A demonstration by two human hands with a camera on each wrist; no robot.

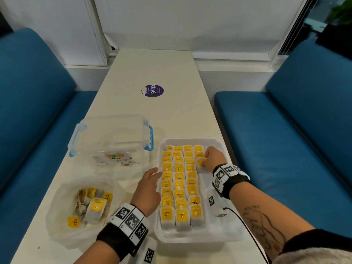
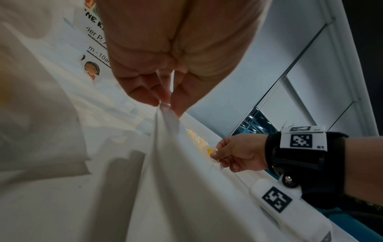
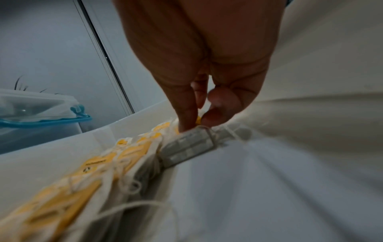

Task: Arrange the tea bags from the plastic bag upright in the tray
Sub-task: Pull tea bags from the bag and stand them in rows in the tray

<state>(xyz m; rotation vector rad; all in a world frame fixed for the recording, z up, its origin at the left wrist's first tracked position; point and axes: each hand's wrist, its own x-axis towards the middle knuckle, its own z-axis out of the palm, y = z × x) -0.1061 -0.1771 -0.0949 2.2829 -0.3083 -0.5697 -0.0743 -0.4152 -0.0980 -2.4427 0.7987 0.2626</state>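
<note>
A white tray [image 1: 190,239] holds rows of upright tea bags [image 1: 179,180] with yellow tags. My right hand [image 1: 203,161] reaches into the far right part of the tray and pinches one tea bag [image 1: 200,161] between thumb and fingers. In the right wrist view that tea bag [image 3: 190,144] stands at the end of a row, under my right hand [image 3: 199,122]. My left hand [image 1: 157,173] is at the tray's left rim; the left wrist view shows my left hand [image 2: 165,103] pinching the tray [image 2: 176,180] at that rim. The plastic bag [image 1: 62,199] lies at the near left with several loose tea bags [image 1: 95,206] in it.
A clear lidded box [image 1: 112,134] with blue clasps stands behind the plastic bag, left of the tray. A purple sticker [image 1: 154,90] is on the table farther back. Blue benches [image 1: 38,111] flank the table. A black cable [image 1: 245,225] runs along my right forearm.
</note>
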